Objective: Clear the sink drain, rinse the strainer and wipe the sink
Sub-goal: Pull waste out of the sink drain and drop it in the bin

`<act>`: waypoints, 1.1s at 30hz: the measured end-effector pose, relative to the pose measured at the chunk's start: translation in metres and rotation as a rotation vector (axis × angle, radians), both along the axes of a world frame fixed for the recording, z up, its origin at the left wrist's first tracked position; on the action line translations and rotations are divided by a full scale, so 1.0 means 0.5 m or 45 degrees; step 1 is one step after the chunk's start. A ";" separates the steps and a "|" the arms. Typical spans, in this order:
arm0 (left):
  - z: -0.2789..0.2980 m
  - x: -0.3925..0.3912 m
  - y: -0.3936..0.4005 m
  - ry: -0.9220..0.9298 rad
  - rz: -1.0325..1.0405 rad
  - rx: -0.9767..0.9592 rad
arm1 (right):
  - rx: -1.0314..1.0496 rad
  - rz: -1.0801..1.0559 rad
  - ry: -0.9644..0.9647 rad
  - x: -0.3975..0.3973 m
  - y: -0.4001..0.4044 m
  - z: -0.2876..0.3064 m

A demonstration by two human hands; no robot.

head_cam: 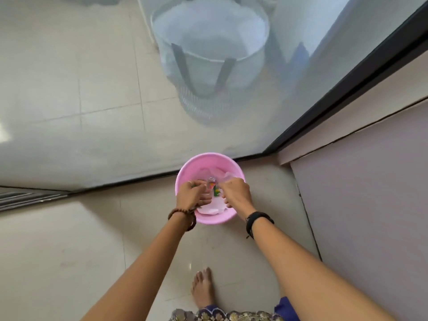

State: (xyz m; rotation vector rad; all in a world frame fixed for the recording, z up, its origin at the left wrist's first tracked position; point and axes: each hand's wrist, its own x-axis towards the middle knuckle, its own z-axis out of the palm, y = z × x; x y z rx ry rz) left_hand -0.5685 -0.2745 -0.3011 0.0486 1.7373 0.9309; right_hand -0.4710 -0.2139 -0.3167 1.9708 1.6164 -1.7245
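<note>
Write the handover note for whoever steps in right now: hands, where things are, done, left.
Left hand: over the pink bin, fingers curled; what it holds is unclear.
Right hand: over the bin too, gripping thin clear plastic.
Bin stands on the floor tiles by the glass door; white liner and a small colourful wrapper inside.
Sink and strainer: not in view.
Done: cannot tell.
Left: rinse strainer, wipe sink.

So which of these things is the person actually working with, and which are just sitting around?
In use:
- round pink plastic bin
- white plastic liner inside it
- left hand and right hand, both over the bin

Just there:
- white mesh laundry basket with grey handles, behind the glass door
</note>
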 end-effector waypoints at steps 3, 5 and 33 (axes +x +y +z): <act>0.157 0.049 0.024 -0.065 0.078 0.141 | 0.014 -0.114 0.152 0.025 0.021 0.144; 0.267 0.088 0.035 -0.162 0.184 0.233 | 0.023 -0.239 0.279 0.060 0.035 0.264; 0.752 1.209 0.390 0.698 -1.665 0.441 | 0.290 -1.449 0.032 1.213 0.122 0.739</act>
